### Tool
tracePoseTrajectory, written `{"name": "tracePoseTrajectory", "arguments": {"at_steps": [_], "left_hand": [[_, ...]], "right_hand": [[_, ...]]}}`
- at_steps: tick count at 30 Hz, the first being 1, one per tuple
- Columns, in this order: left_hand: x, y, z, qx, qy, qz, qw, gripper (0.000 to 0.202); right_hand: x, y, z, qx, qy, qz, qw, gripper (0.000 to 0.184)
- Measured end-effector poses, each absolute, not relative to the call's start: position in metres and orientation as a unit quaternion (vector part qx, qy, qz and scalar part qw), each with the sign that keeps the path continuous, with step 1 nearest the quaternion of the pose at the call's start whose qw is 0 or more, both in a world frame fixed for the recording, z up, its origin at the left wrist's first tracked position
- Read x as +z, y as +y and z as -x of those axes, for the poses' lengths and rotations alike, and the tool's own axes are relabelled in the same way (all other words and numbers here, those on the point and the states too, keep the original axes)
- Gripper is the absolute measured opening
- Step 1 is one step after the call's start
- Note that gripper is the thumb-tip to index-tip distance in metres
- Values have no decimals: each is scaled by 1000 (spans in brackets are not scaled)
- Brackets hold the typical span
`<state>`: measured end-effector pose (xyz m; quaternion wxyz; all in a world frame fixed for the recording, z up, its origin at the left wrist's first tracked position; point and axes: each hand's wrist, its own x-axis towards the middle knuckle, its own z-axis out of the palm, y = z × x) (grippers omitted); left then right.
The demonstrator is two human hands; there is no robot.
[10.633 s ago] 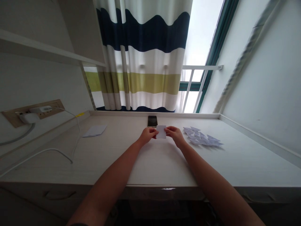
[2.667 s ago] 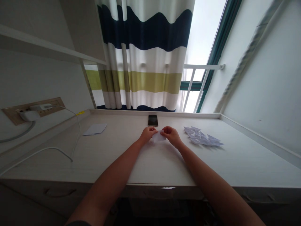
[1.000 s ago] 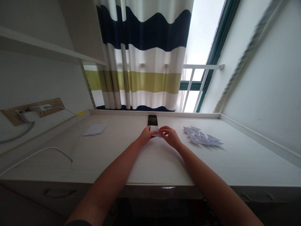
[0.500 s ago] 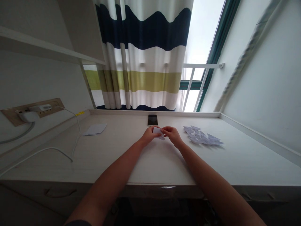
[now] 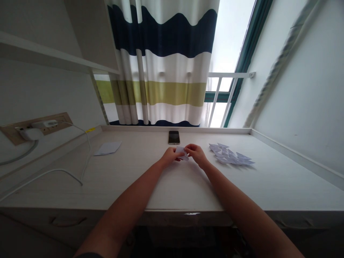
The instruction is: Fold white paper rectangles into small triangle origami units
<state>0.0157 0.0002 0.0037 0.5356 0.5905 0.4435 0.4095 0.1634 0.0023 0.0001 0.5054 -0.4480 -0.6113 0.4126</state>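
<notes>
My left hand (image 5: pixel 168 156) and my right hand (image 5: pixel 196 154) meet over the middle of the pale desk (image 5: pixel 172 186), both pinched on a small folded piece of white paper (image 5: pixel 181 153) held just above the surface. A pile of several folded white paper pieces (image 5: pixel 231 158) lies on the desk to the right of my right hand. A dark phone (image 5: pixel 174 137) lies flat just beyond my hands. A small stack of flat white paper sheets (image 5: pixel 108 148) rests on the desk's left side.
A white cable (image 5: pixel 64 172) runs from a wall socket strip with a plugged charger (image 5: pixel 32 129) across the left of the desk. A striped curtain (image 5: pixel 163 64) and a window railing (image 5: pixel 228 77) stand behind. A shelf (image 5: pixel 53 59) hangs at the upper left.
The paper was a flat square upright between both hands; now it is folded smaller and held low between my fingertips. My hands have barely shifted over the last second.
</notes>
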Motion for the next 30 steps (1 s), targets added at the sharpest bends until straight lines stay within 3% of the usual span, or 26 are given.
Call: {"name": "tracePoseTrajectory", "arguments": {"at_steps": [30], "left_hand": [[2, 7, -18, 521, 431, -502, 539, 23]], "right_hand": [[-4, 6, -165, 413, -612, 458, 496, 23]]}}
